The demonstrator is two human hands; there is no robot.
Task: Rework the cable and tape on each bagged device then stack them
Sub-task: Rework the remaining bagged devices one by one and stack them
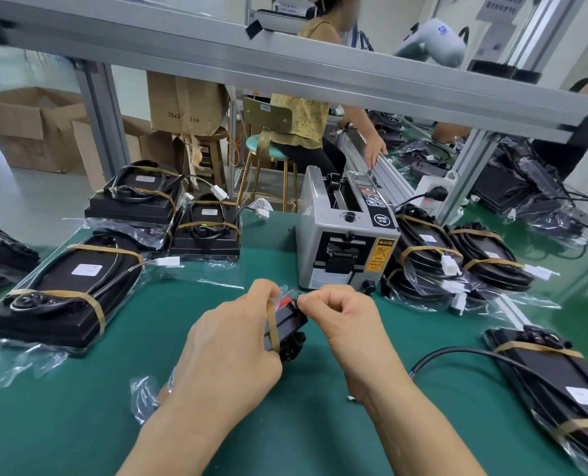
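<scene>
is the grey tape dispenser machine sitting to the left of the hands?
No, the grey box-shaped tape dispenser machine stands on the green mat beyond the right hand, toward the right.

A: The bench (189, 424) is plain dark green; the bagged device (287, 326) between the hands is black with a red patch at its top, and a tan tape band (272, 329) crosses it.

B: The other bagged devices (62, 297) are black too, each with tan bands and a small white label; the tape dispenser (345, 242) is grey with a yellow warning sticker; the stool seat (263, 146) is teal on gold legs.
</scene>
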